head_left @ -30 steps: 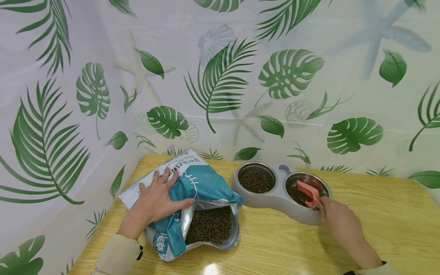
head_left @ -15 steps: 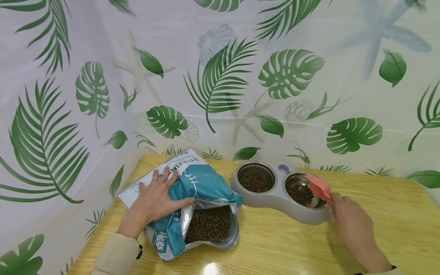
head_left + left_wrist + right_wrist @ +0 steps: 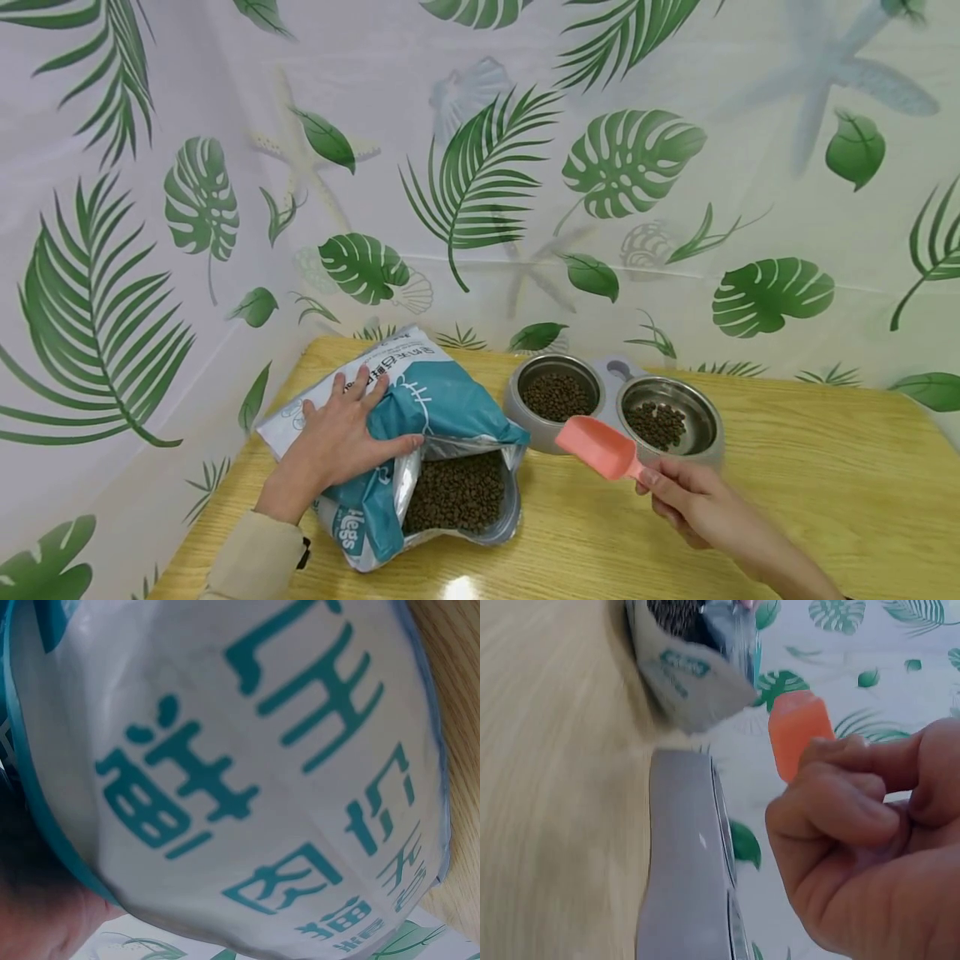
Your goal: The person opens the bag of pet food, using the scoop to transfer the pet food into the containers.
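Note:
My left hand (image 3: pixel 336 437) lies with spread fingers on a teal and white pet food bag (image 3: pixel 461 400), its thumb along the torn-back mouth. Brown kibble (image 3: pixel 456 492) fills the opening. Printed lettering on the bag (image 3: pixel 292 750) takes up most of the left wrist view. My right hand (image 3: pixel 701 504) pinches the handle of a pink scoop (image 3: pixel 597 447), held in front of a grey double bowl stand (image 3: pixel 611 375). No kibble shows in the scoop. Each steel bowl contains kibble: the left pile (image 3: pixel 557 396) is broader, while the right pile (image 3: pixel 656 425) leaves some metal bare.
All of it stands on a yellow wood-grain table (image 3: pixel 585 550). Behind the table hangs a white leaf-print sheet (image 3: pixel 487 167), close to the back of the bag and bowls. The stand lies just right of the bag's mouth.
The scoop has come up out of the right bowl and swung left with my right hand, now in front of the stand. My left hand and the bag have stayed put.

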Demonstrator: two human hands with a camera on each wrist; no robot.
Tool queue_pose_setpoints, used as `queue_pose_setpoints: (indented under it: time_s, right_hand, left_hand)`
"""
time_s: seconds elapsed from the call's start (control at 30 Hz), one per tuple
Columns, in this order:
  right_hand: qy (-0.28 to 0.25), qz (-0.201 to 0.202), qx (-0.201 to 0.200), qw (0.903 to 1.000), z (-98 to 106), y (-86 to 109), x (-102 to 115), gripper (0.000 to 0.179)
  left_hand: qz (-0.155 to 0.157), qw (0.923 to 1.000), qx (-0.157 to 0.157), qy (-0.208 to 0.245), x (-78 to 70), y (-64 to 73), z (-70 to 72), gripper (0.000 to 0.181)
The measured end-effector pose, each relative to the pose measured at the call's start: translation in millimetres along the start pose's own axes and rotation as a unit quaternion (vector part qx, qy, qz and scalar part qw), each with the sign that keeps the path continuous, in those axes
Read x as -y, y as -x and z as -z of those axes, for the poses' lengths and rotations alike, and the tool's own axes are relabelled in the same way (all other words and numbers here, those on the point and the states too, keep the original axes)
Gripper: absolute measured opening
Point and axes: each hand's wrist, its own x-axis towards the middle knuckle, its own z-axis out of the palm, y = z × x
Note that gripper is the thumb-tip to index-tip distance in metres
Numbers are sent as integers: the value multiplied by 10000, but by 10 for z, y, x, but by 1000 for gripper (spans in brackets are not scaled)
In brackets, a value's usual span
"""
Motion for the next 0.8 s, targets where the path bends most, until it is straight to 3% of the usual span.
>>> queue_pose_setpoints:
  time_s: [0.1,0.23,0.4,0.53,0.63,0.8]
  right_hand:
    - [-604,117,861,9944,-123,-23,7,34]
    - [-1063,-44,1564,9820,-323,-104,-12,32]
    - [-964,-464,1582,9816,-588,-207,-34,33]
    - [-982,-541,1633,9802,-764,-289,-52,32]
    - [-1342,-579,1811,9725,-858,-334,-55,30]
    - [-2202,-1109,2012,9480,-961,-420,-23,24]
  left_hand:
    - [-9,10000,11,-10,-7,-3,-3,108]
    - [10,10000,20,-3,-4,-3,0,108]
    - [24,10000,23,31,-5,-2,-2,108]
    - [36,10000,37,56,-6,-8,-3,109]
    - [39,9999,50,82,-7,-9,-3,109]
    - [34,10000,19,65,-5,-5,-10,109]
